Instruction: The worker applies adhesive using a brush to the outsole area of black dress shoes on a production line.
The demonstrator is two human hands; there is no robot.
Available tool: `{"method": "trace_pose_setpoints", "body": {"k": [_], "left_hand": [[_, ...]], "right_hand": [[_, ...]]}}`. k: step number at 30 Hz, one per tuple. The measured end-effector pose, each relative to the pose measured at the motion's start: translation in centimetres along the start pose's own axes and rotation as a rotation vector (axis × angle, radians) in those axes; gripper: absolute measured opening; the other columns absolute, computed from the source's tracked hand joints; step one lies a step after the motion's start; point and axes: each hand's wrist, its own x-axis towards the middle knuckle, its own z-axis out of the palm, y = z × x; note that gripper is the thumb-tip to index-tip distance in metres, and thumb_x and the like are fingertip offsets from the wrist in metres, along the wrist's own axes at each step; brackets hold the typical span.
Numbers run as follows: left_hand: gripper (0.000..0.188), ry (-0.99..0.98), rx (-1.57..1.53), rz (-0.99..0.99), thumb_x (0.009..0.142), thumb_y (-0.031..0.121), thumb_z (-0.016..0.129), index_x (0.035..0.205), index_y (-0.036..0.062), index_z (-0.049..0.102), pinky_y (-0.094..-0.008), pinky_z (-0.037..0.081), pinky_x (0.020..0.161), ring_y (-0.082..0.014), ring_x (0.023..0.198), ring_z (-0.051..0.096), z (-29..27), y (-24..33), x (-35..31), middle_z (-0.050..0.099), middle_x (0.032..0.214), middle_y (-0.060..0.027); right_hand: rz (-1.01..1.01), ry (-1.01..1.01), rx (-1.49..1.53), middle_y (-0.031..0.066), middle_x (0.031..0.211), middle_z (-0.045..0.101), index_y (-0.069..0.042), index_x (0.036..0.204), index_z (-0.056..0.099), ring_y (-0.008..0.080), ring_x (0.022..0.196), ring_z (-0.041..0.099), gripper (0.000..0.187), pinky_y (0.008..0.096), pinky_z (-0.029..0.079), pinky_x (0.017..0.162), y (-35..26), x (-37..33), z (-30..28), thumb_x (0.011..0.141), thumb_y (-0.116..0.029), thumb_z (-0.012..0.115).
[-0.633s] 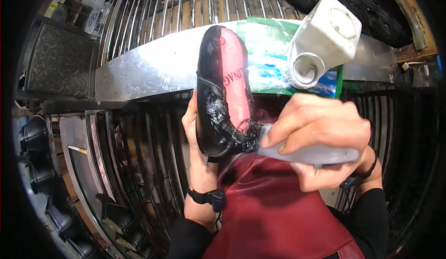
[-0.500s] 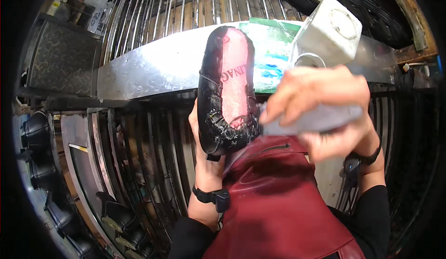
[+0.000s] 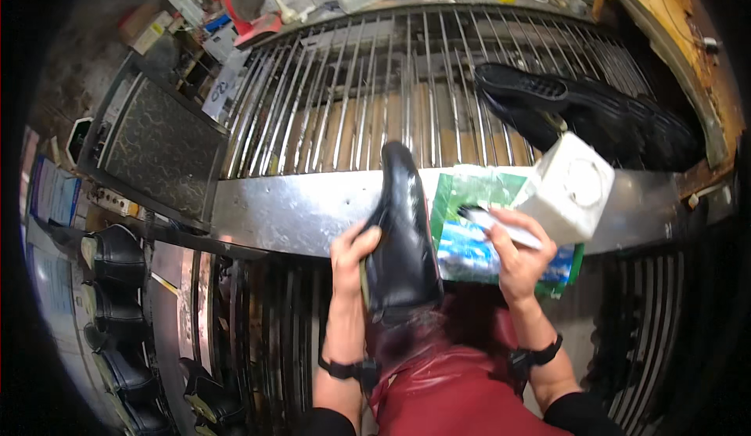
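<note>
My left hand grips a black leather shoe from its left side, thumb over the upper. Its toe points away from me, and a thin pinkish-red edge shows along its right side. In my right hand is a brush with a white handle and dark bristles. The bristles are over a green and blue printed sheet; whether they touch it I cannot tell. Just right of the brush stands a white square plastic container, which partly covers the sheet.
A metal ledge crosses in front of me, with a roller rack beyond. Black shoe soles lie on the rack at right. A red fan stands at far left. Several black shoes line the lower left.
The shoe has turned from its pink underside facing up to its black upper showing. My right hand has moved the brush off the shoe to the sheet. The view has tilted farther out.
</note>
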Motion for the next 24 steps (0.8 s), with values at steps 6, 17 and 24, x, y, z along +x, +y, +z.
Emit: {"method": "trace_pose_setpoints", "body": {"k": [6, 17, 24], "left_hand": [[0.047, 0.347, 1.129, 0.138, 0.073, 0.03, 0.081, 0.105, -0.0047, 0.08, -0.0405, 0.062, 0.081, -0.0283, 0.086, 0.079, 5.2, 8.2, 20.4, 0.079, 0.089, -0.0209], [0.058, 0.677, 1.358, 0.35, 0.082, 0.039, 0.081, 0.121, -0.0033, 0.07, -0.0527, 0.06, 0.087, -0.0441, 0.101, 0.074, 0.9, 0.7, 19.4, 0.076, 0.103, -0.0243], [0.039, 1.574, 2.206, 0.459, 0.082, 0.013, 0.069, 0.111, -0.0129, 0.069, -0.0502, 0.05, 0.1, -0.0434, 0.105, 0.063, -9.7, 8.8, -24.5, 0.067, 0.117, -0.0326]], "right_hand": [[-0.08, 0.134, 0.048, 0.0272, 0.118, 0.074, 0.009, 0.107, 0.069, 0.0326, 0.11, 0.072, 0.02, 0.0426, 0.058, 0.1, -1.3, -1.8, -3.4, 0.089, 0.0, 0.073], [-0.342, -0.273, 0.025, 0.0293, 0.096, 0.071, 0.018, 0.109, 0.069, 0.0435, 0.081, 0.075, 0.063, 0.0497, 0.066, 0.064, 5.0, 0.5, -8.3, 0.103, -0.044, 0.068], [-0.259, -0.364, 0.25, 0.0297, 0.104, 0.07, 0.013, 0.121, 0.066, 0.0407, 0.079, 0.074, 0.063, 0.0496, 0.066, 0.067, 8.4, 0.0, -6.4, 0.094, -0.043, 0.078]]}}
